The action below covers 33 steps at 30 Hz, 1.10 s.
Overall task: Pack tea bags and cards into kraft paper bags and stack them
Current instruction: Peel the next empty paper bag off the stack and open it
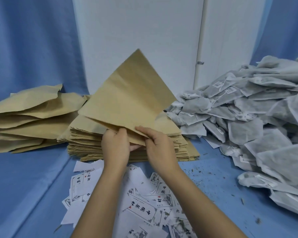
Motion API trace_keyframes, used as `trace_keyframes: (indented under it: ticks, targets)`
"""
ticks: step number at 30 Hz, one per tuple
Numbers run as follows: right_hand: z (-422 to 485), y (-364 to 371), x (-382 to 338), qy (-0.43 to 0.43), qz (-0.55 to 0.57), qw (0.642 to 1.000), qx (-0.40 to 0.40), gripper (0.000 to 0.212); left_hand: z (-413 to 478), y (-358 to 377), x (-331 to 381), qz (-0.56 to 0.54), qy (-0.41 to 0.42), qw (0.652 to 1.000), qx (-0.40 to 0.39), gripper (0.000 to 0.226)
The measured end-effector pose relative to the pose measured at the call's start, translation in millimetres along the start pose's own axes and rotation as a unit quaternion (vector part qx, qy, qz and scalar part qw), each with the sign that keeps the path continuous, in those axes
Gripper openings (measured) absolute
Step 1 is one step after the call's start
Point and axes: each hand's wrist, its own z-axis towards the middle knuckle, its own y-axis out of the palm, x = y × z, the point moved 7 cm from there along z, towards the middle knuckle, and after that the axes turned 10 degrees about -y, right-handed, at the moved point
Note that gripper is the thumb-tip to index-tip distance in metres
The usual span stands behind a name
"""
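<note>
both hands, left hand [115,147] and right hand [159,145], pinched one kraft bag's [127,100] near corner, raised over flat bag stack [170,145]; cards [141,208] lay below.

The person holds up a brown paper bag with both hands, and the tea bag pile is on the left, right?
Not quite. The left hand and right hand do hold up the kraft paper bag, but the head view shows the tea bag pile on the right.
</note>
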Motion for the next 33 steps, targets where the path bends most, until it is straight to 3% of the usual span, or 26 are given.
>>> trace_keyframes:
  ticks: [3,6,10,13,18,22,25,31,33]
  targets:
    - [0.8,-9.6,6.4,0.015,0.005,0.999,0.038,0.053,3.4,-5.1,-12.2,-0.034,-0.064,0.997,-0.002,0.025]
    - [-2.0,-20.1,7.7,0.011,0.071,0.99,0.126,0.057,5.7,-4.6,-21.0,-0.021,-0.098,0.995,-0.004,0.02]
    - [-6.9,-27.1,2.8,-0.048,0.138,0.97,0.196,0.051,7.7,-4.1,-29.6,-0.049,-0.128,0.99,-0.016,0.026]
    - [-7.7,-28.0,1.6,-0.059,0.119,0.975,0.178,0.052,7.5,-2.3,-29.5,-0.076,-0.125,0.989,-0.034,0.026]
    - [1.3,-25.2,2.5,-0.033,-0.101,0.991,0.078,0.063,7.3,0.6,-18.5,-0.007,-0.025,0.999,-0.023,0.03]
    - [5.7,-17.8,4.7,-0.022,-0.129,0.991,0.023,0.073,1.7,8.4,-22.8,0.011,0.017,1.0,-0.015,0.039]
    - [5.0,-19.2,3.9,-0.03,-0.109,0.993,0.032,0.083,-4.9,14.0,-25.6,0.018,0.038,0.999,-0.016,0.037]
    - [-6.3,-27.7,-4.9,-0.103,-0.071,0.986,0.114,0.078,0.3,11.3,-50.6,-0.047,-0.092,0.995,0.014,0.042]
    - [-10.1,-21.3,-10.4,-0.137,-0.114,0.98,0.09,0.074,-0.9,13.1,-52.2,-0.05,-0.093,0.994,0.005,0.039]
